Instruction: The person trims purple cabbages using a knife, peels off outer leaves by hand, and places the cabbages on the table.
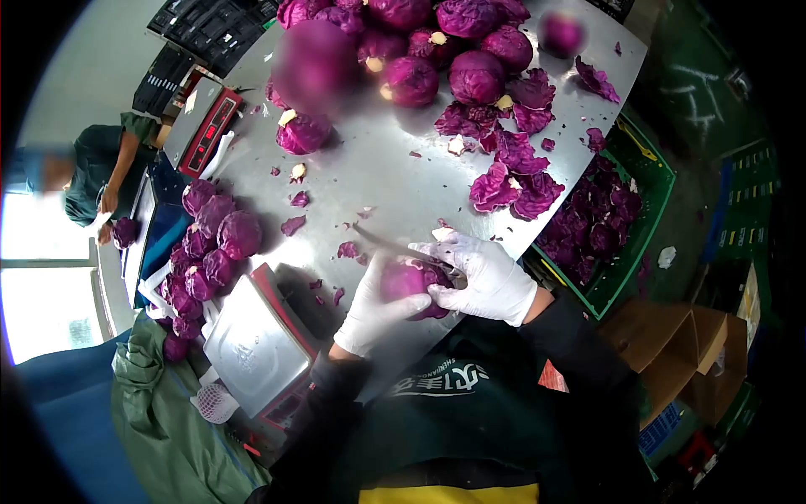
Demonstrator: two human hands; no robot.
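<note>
A red cabbage [434, 278] sits between my two white-gloved hands above the metal table's near edge. My left hand [375, 304] wraps the cabbage from the left side. On the right, my right hand [489, 278] closes around a knife [384, 240], whose thin blade points up and left across the top of the cabbage. The knife's handle is hidden in my fingers. My right thumb reaches against the cabbage's side. Small torn purple leaf pieces [348, 249] lie on the table just beyond my left hand.
More red cabbages [411, 81] crowd the table's [378, 176] far side, with loose leaves [512, 181] nearby. Trimmed cabbages [218, 239] are piled left, beside a scale [259, 340]. A green crate [625, 290] of leaves stands right; a cardboard box [663, 336] is below. Another person [101, 172] works at far left.
</note>
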